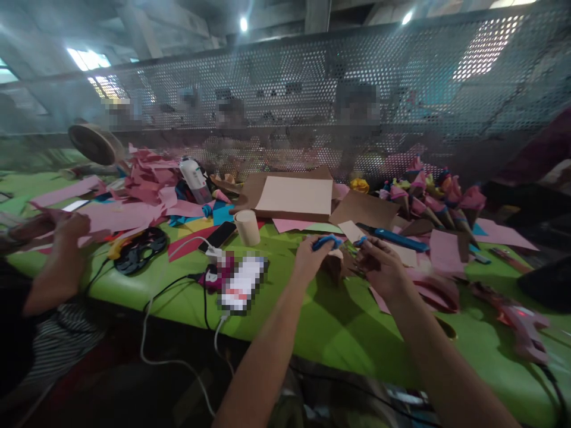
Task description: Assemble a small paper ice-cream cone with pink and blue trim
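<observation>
My left hand [312,257] is closed around a brown paper cone [335,264], with a blue-handled tool [327,241] showing above its fingers. My right hand [379,264] is curled just to the right, fingers pinched at the cone's edge; a blue bit shows at its fingertips. Both hands hover over the green table [330,321] near its middle. What exactly the right fingers grip is too small to name.
Finished pink paper cones [428,199] stand at the back right. Brown cardboard sheets [294,196], a tape roll [247,227], a phone [219,235], cables and pink paper scraps [147,178] lie left and behind. Another person's hand [71,229] works at the left. A pink glue gun [521,324] lies right.
</observation>
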A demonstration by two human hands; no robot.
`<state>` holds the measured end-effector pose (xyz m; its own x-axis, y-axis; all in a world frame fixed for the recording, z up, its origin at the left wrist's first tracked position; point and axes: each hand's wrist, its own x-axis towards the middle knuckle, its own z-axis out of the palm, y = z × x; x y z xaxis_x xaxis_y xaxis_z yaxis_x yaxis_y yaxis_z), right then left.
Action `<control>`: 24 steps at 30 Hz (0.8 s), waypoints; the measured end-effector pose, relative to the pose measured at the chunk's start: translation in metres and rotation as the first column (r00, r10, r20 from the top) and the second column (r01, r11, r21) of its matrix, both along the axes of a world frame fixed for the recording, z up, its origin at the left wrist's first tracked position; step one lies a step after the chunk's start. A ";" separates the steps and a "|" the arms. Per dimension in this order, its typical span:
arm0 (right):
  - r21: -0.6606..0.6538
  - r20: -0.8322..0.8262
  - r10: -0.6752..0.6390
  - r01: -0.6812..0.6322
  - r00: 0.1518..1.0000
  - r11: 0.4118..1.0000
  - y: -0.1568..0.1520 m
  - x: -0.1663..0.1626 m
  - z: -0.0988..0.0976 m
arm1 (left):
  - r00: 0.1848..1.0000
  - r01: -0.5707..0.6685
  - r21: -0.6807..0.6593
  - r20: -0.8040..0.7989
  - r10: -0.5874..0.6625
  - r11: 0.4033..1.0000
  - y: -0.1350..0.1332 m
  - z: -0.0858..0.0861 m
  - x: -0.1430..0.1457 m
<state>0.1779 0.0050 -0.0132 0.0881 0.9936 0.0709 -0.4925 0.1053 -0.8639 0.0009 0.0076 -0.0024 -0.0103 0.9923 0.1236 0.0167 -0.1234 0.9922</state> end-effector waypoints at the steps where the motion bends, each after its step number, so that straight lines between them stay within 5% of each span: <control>1: 0.004 0.000 0.005 -0.005 1.000 1.000 0.001 0.001 -0.001 | 0.998 -0.056 -0.010 -0.036 0.056 0.998 0.000 0.003 -0.004; 3: 0.018 0.010 0.021 -0.021 1.000 1.000 0.002 0.002 -0.001 | 0.955 -0.228 -0.012 -0.195 0.221 0.974 -0.001 0.010 -0.014; 6: 0.038 0.040 0.031 -0.033 0.999 0.999 0.002 0.001 -0.002 | 0.720 -0.443 0.062 -0.570 0.396 0.894 -0.001 0.020 -0.027; 10: 0.028 0.054 0.006 -0.007 0.999 1.000 0.000 -0.002 -0.001 | 0.427 -0.527 0.076 -0.837 0.341 0.846 0.000 0.020 -0.040; 14: 0.028 0.070 -0.011 0.009 0.997 1.000 -0.001 -0.005 0.003 | 0.348 -0.541 0.103 -0.876 0.333 0.835 0.002 0.015 -0.048; 17: 0.037 0.103 -0.007 0.003 0.995 0.999 -0.004 -0.009 0.007 | 0.413 -0.521 0.194 -0.795 0.445 0.831 0.001 0.014 -0.044; 19: 0.044 0.131 -0.007 0.001 0.991 0.999 -0.007 -0.012 0.009 | 0.576 -0.457 0.236 -0.656 0.487 0.858 0.000 0.015 -0.034; 22: 0.057 0.189 -0.030 0.019 0.982 0.998 -0.011 -0.017 0.011 | 0.913 -0.229 0.148 -0.311 0.265 0.962 -0.003 0.014 -0.012; 24: 0.100 0.316 -0.088 0.059 0.945 0.993 -0.012 -0.019 0.011 | 0.998 -0.038 0.044 -0.055 0.040 0.998 -0.005 0.013 0.004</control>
